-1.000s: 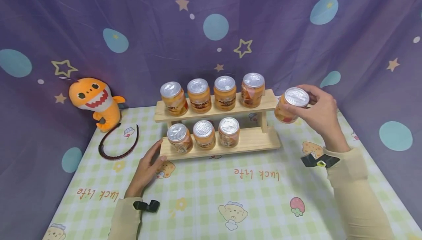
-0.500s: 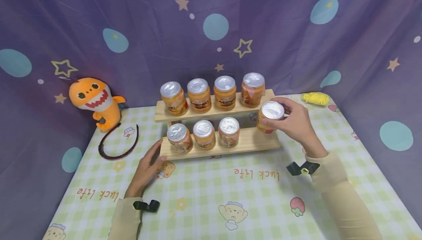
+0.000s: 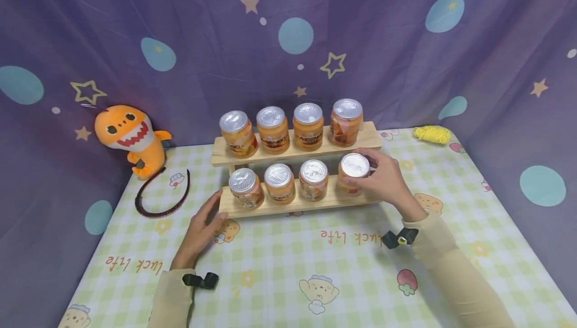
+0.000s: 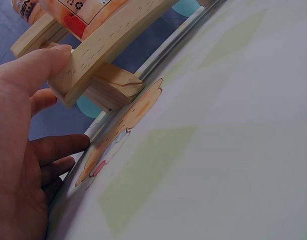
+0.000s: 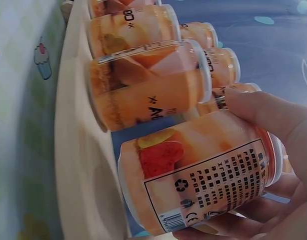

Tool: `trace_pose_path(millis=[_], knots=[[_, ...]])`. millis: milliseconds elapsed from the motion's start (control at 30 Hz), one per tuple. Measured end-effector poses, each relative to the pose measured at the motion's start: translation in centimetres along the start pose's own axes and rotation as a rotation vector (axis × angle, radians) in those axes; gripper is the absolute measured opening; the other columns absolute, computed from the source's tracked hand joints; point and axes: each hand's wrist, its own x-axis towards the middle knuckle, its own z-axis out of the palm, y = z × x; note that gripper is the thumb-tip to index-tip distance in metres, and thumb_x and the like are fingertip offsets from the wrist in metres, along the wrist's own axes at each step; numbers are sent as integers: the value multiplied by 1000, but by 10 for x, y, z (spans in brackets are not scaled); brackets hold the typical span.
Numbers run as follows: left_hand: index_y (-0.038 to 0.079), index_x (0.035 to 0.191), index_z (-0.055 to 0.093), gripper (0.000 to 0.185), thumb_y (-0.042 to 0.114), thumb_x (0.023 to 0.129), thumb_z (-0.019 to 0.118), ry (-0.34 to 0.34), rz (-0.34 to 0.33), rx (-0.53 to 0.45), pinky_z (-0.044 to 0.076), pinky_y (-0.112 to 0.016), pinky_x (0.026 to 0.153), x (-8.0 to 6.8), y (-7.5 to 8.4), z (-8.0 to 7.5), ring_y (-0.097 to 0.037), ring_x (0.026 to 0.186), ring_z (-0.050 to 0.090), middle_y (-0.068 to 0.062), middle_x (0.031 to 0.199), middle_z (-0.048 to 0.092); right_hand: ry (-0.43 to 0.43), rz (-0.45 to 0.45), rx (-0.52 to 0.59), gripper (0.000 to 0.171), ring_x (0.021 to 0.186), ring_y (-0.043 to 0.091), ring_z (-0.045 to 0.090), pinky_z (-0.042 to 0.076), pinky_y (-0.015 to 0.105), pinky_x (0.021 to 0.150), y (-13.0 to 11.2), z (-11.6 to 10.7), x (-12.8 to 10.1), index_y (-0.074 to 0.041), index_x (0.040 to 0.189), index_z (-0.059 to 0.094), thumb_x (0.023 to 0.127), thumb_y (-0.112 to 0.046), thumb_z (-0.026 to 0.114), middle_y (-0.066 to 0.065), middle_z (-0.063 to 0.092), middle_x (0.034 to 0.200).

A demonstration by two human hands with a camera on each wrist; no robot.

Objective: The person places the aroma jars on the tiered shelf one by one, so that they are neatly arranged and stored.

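Note:
On the two-tier wooden rack (image 3: 338, 202) stand orange cans with silver lids. My right hand (image 3: 383, 177) grips another such can (image 3: 354, 166) at the right of the lower tier, thumb in front and fingers behind. In the right wrist view this held can (image 5: 203, 175) leans a little, its base close over the lower board; contact cannot be told. To its left is the nearest lower-tier can (image 3: 313, 180). My left hand (image 3: 204, 225) holds the left end of the lower board, its thumb on top and a finger beneath in the left wrist view.
Several cans line the upper tier, among them the rightmost can (image 3: 346, 123). An orange shark plush (image 3: 130, 135) and a dark headband (image 3: 158, 214) lie at the left. A yellow yarn bundle (image 3: 431, 134) is at the back right, before a purple curtain (image 3: 194, 27).
My right hand has carried its can leftward and down, from beside the rack to the right of the lower row. The yellow yarn has come into view. My left hand has stayed put.

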Motion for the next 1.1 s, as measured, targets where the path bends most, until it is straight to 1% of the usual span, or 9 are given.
trace_pose_path(millis=[133,300,367,433,633,700,900,1000,1100], knots=[[25,158,32,67,27,99,64,-5,-8,3,19,-63,124,1,0,0,-39,154,25,-11,165,32,-6,-11,8,65,107,34,71,55,25,84,4,5,0,-7,125,66,68,-23,93,17,71,120],[25,158,33,66,26,99,63,-4,-13,-1,18,-62,125,1,0,1,-39,154,25,-11,165,32,-15,-21,27,63,106,34,71,53,15,81,7,8,1,-6,124,66,69,-22,93,17,71,119],[25,158,33,66,26,99,63,-3,-17,-3,18,-62,125,1,0,1,-39,154,25,-12,165,32,-19,-23,26,64,106,35,71,53,14,81,8,9,1,-5,124,66,69,-22,93,18,71,120],[25,158,32,66,27,99,63,-4,-23,-3,18,-62,125,1,0,1,-39,154,25,-12,165,31,-22,-21,20,64,106,35,71,55,18,83,9,10,1,-5,125,66,69,-22,93,18,71,121],[24,158,33,67,26,99,64,2,-30,-17,17,-62,125,1,1,2,-39,154,25,-13,165,32,-37,-14,29,65,110,37,69,59,46,93,11,10,1,-5,127,64,71,-22,91,19,69,124],[24,158,33,67,27,99,64,2,-35,-18,16,-62,125,1,1,2,-39,154,25,-13,164,32,-48,-12,29,66,112,37,68,58,49,96,12,10,2,-6,129,62,72,-23,91,19,68,126],[28,157,33,66,29,99,64,8,-40,-22,17,-60,126,0,2,-3,-37,153,27,-11,162,37,-104,5,-5,77,121,37,65,58,51,95,11,1,0,-12,140,55,74,-32,90,16,63,137],[29,158,32,66,30,100,63,17,-59,-27,19,-60,125,-3,5,-8,-38,152,30,-12,161,38,-66,-10,-11,71,121,38,65,58,52,95,13,-13,-6,-10,140,55,80,-32,86,19,64,136],[25,159,31,65,29,101,61,43,-54,-3,20,-61,124,-6,11,-18,-41,150,30,-14,162,37,50,-29,-55,54,115,38,67,61,37,91,26,-32,-11,-5,134,60,89,-30,77,21,69,127]])
